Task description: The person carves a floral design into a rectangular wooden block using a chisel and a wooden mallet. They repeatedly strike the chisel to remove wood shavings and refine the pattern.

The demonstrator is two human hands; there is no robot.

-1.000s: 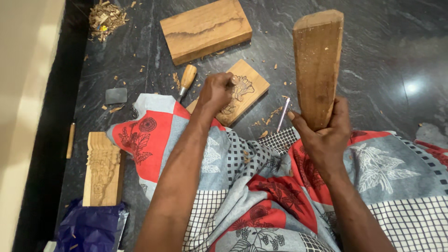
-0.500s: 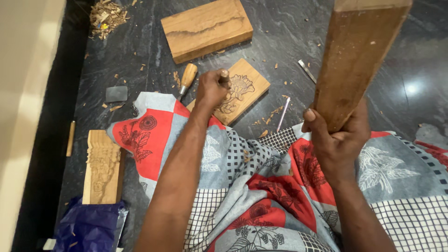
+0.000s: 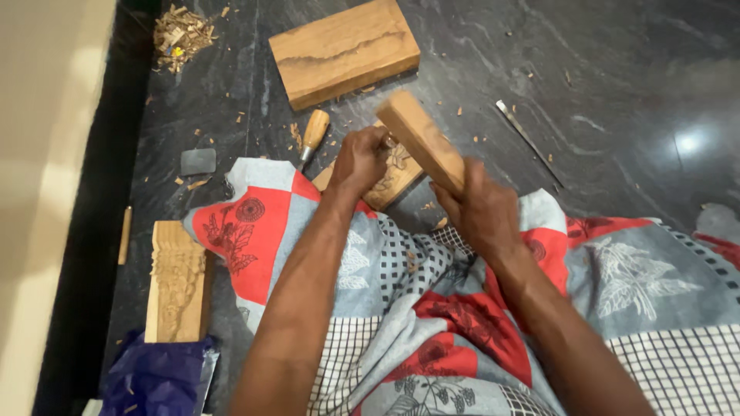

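Note:
My right hand (image 3: 479, 208) grips a long wooden block (image 3: 420, 140) used as a mallet, now swung down over the small carved wooden panel (image 3: 391, 181). My left hand (image 3: 358, 158) is closed around a chisel set on that panel; the chisel itself is mostly hidden by the fingers and the block. The panel rests on the dark stone floor at the edge of the red, grey and white patterned cloth (image 3: 432, 308) over my lap.
A chisel with a wooden handle (image 3: 314, 132) lies left of the panel. A thick wood slab (image 3: 344, 50) lies farther away. A carved wood strip (image 3: 177, 281) lies at left, a thin metal tool (image 3: 526, 139) at right, wood shavings (image 3: 179, 35) at top left, blue plastic (image 3: 154, 377) at bottom left.
My right hand has swung the wooden block from raised upright down onto the chisel held by my left hand. The left hand has stayed on the panel.

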